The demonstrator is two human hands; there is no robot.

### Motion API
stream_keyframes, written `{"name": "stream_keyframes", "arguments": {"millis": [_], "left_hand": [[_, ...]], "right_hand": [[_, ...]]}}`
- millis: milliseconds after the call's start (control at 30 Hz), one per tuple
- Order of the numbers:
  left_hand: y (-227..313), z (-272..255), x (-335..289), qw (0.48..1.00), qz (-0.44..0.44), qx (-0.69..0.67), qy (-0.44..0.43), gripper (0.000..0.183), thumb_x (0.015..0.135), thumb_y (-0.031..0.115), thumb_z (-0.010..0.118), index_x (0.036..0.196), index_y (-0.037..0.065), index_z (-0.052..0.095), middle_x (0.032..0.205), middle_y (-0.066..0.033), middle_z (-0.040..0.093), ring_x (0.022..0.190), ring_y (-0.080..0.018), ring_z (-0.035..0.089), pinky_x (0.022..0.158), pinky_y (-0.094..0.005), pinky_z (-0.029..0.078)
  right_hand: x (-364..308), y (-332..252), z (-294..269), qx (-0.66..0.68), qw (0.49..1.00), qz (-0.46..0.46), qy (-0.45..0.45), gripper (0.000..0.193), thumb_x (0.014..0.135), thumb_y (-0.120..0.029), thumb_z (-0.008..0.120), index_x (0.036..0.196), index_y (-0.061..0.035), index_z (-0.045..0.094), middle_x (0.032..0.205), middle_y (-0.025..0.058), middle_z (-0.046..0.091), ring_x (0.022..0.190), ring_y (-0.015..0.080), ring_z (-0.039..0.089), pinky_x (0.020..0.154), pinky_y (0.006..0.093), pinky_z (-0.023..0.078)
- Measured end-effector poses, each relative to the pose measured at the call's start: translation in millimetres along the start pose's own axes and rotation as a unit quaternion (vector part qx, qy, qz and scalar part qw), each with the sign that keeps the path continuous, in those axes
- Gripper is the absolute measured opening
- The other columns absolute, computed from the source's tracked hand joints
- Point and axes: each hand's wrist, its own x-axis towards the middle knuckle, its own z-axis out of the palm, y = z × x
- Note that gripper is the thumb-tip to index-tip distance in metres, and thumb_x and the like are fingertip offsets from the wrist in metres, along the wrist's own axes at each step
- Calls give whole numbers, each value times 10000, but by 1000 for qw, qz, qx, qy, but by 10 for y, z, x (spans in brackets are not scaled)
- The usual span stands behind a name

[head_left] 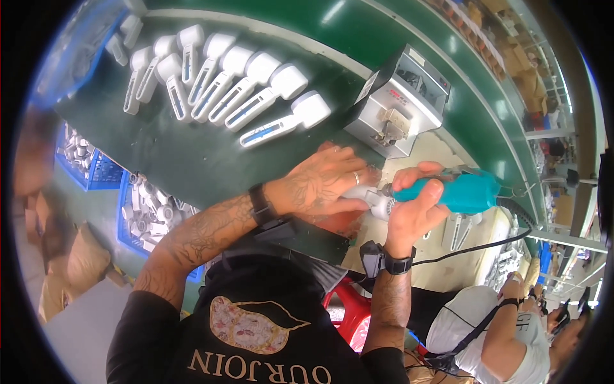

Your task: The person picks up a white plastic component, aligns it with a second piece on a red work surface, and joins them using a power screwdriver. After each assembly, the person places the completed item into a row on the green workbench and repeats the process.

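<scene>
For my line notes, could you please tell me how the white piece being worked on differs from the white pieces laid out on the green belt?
The white piece in hand is pressed under the left hand, with the teal electric screwdriver in the right hand at it. The row of white pieces lies untouched on the green belt, fully visible. Both are white plastic.

A factory assembly line: a long green conveyor-like workbench (192, 147) carries a row of identical white plastic handheld units (256, 96), blue plastic crates (102, 173) of white parts stand at the left, a grey boxy bench machine (400, 96) sits beyond, and another seated worker (505, 333) is at the right.
</scene>
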Motion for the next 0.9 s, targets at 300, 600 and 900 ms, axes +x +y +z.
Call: {"name": "stream_keyframes", "arguments": {"millis": [300,600,900], "left_hand": [[17,-27,55,999,-3,12,-33,384,872,424,677,1082,102,660,1095,-86,609,966,-279,540,885,-406,445],[-23,8,12,998,32,35,34,419,878,380,660,1178,93,606,997,-62,574,927,-266,510,821,-423,407],[38,-90,17,1000,-1,5,-2,380,846,386,686,1077,88,639,1044,-83,597,948,-281,537,861,-397,446]], "right_hand": [[-23,91,-9,12,1000,-1,-8,452,1023,-424,513,931,17,475,700,89,515,623,181,522,559,318,450],[81,-1,40,-55,998,39,6,491,1050,-454,434,1049,29,527,729,63,557,662,155,560,608,288,460],[740,173,382,-61,994,-86,-2,381,1048,-358,485,1086,18,539,752,58,595,708,149,588,637,274,462]]}}
